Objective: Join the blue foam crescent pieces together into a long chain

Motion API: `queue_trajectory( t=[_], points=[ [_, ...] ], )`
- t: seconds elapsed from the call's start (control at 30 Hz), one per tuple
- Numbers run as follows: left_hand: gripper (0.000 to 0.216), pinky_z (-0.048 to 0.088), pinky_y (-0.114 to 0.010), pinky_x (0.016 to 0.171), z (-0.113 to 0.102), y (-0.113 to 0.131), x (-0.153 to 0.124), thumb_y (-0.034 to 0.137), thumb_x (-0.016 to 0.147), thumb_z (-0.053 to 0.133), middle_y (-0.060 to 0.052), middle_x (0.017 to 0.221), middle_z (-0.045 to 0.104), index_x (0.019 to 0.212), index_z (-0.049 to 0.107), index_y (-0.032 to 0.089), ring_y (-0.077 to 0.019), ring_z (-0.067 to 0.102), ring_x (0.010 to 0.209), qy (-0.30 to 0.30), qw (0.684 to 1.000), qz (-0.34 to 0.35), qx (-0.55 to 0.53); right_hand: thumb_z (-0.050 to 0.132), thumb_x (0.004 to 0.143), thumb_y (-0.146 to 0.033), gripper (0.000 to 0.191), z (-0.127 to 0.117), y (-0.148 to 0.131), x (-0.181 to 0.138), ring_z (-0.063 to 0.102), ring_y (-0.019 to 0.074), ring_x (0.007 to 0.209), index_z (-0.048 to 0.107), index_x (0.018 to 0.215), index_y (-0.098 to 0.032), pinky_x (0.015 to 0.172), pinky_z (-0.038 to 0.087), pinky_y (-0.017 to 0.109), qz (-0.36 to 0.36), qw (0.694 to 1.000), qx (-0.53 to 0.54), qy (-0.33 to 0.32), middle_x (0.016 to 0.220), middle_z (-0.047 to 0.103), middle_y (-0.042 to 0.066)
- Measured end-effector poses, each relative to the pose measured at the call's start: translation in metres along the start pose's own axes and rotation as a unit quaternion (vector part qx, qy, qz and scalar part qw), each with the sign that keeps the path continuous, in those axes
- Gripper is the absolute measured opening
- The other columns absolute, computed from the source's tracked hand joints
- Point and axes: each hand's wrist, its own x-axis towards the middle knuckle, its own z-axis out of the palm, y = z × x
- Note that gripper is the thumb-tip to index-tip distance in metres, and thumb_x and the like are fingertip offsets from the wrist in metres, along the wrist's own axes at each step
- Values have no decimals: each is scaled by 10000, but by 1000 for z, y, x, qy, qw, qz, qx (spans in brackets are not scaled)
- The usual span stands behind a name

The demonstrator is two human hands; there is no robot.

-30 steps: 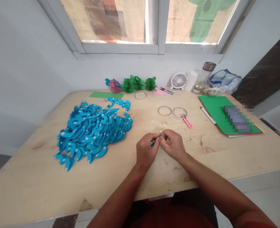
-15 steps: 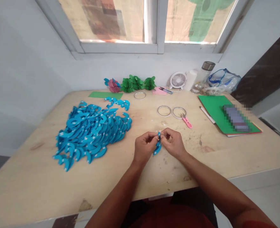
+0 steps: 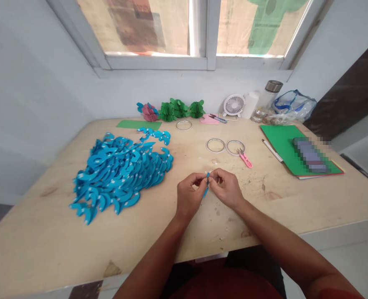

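Both hands meet over the middle of the wooden table [image 3: 46, 245]. My left hand [image 3: 188, 197] and my right hand [image 3: 225, 189] each pinch the top of one small blue paper cutout [image 3: 206, 182], which hangs edge-on between them, mostly hidden by the fingers. To the left lies a large pile of blue paper cutouts [image 3: 121, 170] with white dots, apart from both hands.
Two metal rings [image 3: 216, 145] and pink snips [image 3: 245, 159] lie beyond the hands; a third ring [image 3: 184, 125] is farther back. Green paper flowers [image 3: 179, 110], a small white fan [image 3: 234, 105], a bottle [image 3: 266, 99] and a green folder [image 3: 283, 143] line the back and right.
The blue cutout, which hung lower between the hands half a second ago, is now drawn up and mostly hidden by the fingers. Both hands stay in the same spot.
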Motion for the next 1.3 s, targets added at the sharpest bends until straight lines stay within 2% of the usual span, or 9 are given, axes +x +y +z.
queue_trajectory(
  t=[0.5,0.9,1.07,1.3],
  points=[
    [112,496,-246,647,0,-1,-3,204,758,574,-25,718,701,732,681,184,-138,631,632,3,991,88,99,500,746,-188,83,0,0,-2,499,131,586,543,676,-190,585,391,244,-31,999,-35,7,613,550,-3],
    [109,488,-230,635,1,-1,-4,170,767,560,-32,745,702,735,664,165,-126,630,639,12,986,120,116,494,750,-177,89,0,1,-2,492,125,583,521,665,-188,582,391,240,-51,998,-27,15,615,539,-5],
    [107,485,-233,643,2,0,-4,185,763,566,-32,734,701,730,666,165,-129,628,639,6,988,109,110,490,708,-151,95,0,-1,-2,470,116,559,490,621,-188,558,377,235,-46,998,-22,26,584,514,-17],
    [94,475,-224,616,0,5,-1,178,699,603,-14,670,696,655,685,168,-132,608,612,-16,1000,9,-2,497,673,-150,98,0,-2,0,458,108,536,479,583,-186,533,370,225,-15,1000,12,23,557,504,-24]
  ],
)
